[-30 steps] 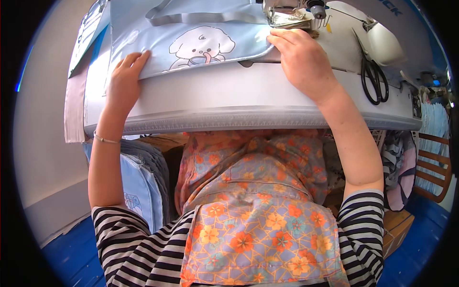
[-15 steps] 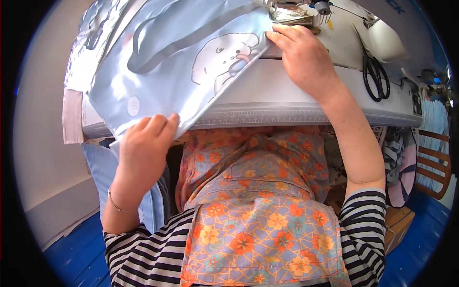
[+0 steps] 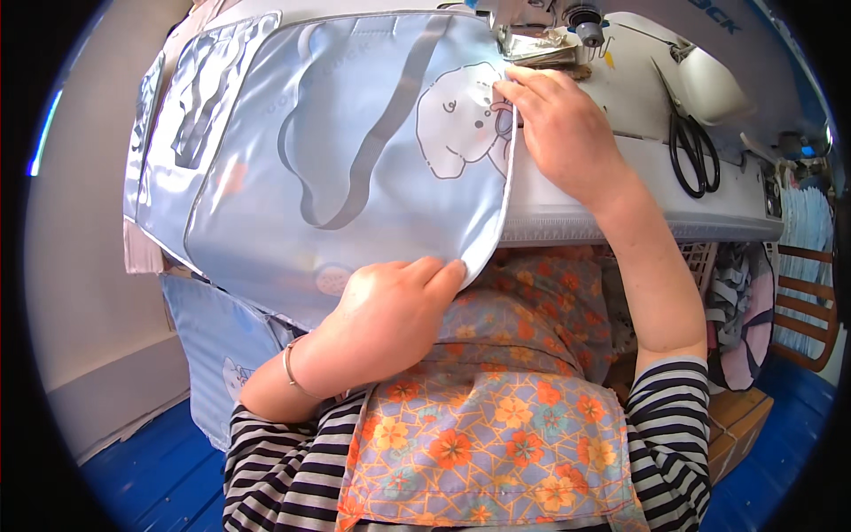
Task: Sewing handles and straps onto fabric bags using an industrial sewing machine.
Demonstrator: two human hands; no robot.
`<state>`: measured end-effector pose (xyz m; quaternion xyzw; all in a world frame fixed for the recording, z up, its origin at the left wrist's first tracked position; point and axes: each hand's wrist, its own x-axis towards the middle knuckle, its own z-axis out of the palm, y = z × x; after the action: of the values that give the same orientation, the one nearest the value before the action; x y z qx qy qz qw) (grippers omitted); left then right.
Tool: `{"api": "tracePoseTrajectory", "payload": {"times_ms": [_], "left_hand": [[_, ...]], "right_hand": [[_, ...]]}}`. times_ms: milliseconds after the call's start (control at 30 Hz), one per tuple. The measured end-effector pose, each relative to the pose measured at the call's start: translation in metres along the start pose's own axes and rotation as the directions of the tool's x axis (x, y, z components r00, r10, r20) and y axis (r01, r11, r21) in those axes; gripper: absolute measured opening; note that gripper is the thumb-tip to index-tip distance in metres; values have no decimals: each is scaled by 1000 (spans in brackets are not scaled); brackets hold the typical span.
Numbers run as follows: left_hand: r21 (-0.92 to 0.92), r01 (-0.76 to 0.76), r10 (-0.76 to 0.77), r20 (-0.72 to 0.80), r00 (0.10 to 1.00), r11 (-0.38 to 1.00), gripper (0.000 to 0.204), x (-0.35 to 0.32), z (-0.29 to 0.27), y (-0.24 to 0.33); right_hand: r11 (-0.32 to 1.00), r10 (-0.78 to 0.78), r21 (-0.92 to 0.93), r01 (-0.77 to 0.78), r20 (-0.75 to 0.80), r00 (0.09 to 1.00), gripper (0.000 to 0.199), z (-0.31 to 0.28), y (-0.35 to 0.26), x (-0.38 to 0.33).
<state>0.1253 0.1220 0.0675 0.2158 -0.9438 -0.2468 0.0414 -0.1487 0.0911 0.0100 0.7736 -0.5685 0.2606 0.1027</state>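
Observation:
A glossy light-blue fabric piece (image 3: 248,222) with a printed white cartoon dog (image 3: 456,120) lies across the sewing table (image 3: 567,199), its near part hanging past the front edge. A loose grey strap (image 3: 363,177) curves over its face. My left hand (image 3: 390,310) is closed on the near right corner of the fabric, off the table edge. Farther up the same right edge, my right hand (image 3: 567,124) pinches the border with thumb and fingers. Just beyond those fingertips is the sewing machine's presser area (image 3: 541,44), where the fabric's far right corner sits.
Black-handled scissors (image 3: 693,155) lie on the table to the right, beside a white rounded machine part (image 3: 714,84). Below the table at left hangs more light-blue fabric (image 3: 204,355). A wooden chair (image 3: 807,310) and a cardboard box (image 3: 737,430) stand at the right.
My left hand has moved right and slightly nearer, swinging the fabric so its right edge now runs nearly straight toward me. The right hand stays close to the machine, shifted slightly nearer.

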Motion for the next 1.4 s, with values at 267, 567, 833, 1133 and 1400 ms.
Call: {"api": "tracePoseTrajectory", "payload": {"times_ms": [267, 567, 833, 1133, 1400], "left_hand": [[-62, 73, -78, -77, 994, 995, 17, 30, -1, -1], [-14, 44, -46, -127, 991, 999, 27, 46, 8, 1], [80, -158, 177, -415, 893, 984, 42, 38, 36, -10], [165, -115, 185, -513, 838, 980, 30, 72, 48, -24], [18, -133, 126, -472, 872, 991, 42, 4, 44, -30]], "right_hand": [[958, 58, 278, -67, 40, 998, 35, -22, -49, -39], [953, 43, 300, -45, 13, 999, 24, -29, -42, -30], [969, 79, 239, -69, -32, 996, 25, -18, -26, -17], [964, 142, 233, -126, -51, 989, 41, -25, -62, -56], [982, 77, 175, -77, 6, 997, 42, -21, -38, -38]]}}
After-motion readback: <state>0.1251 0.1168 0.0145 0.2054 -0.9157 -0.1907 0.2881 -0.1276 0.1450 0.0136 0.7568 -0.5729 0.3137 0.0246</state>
